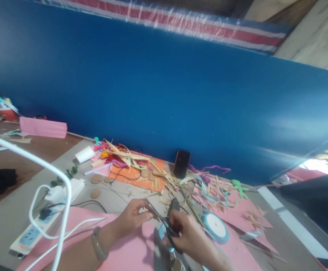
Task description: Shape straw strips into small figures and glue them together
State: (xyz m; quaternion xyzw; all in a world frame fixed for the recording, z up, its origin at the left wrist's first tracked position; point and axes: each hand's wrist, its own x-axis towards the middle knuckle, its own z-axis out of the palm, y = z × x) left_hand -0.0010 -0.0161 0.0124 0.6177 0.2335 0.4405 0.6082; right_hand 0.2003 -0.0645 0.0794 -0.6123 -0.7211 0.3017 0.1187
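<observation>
Black-handled scissors (170, 236) are gripped in my right hand (185, 235), with fingers in the handle loops and blades pointing up and left. My left hand (134, 220), wearing a bracelet (98, 244), is closed in a pinch beside the blade tips. Whatever thin piece it pinches is too small to name. Below both hands lies pink paper (130, 248). Close to my right hand, a roll of light blue ribbon (216, 227) rests on the table. A dark object (174, 205) sits just beyond the scissors.
A phone (181, 163) leans against the blue partition (164, 86). Craft scraps (124, 154) and orange paper (135, 174) lie at the back. On the left are a power strip (37, 231), a white cable (68, 195) crossing the view and a white cup (85, 154).
</observation>
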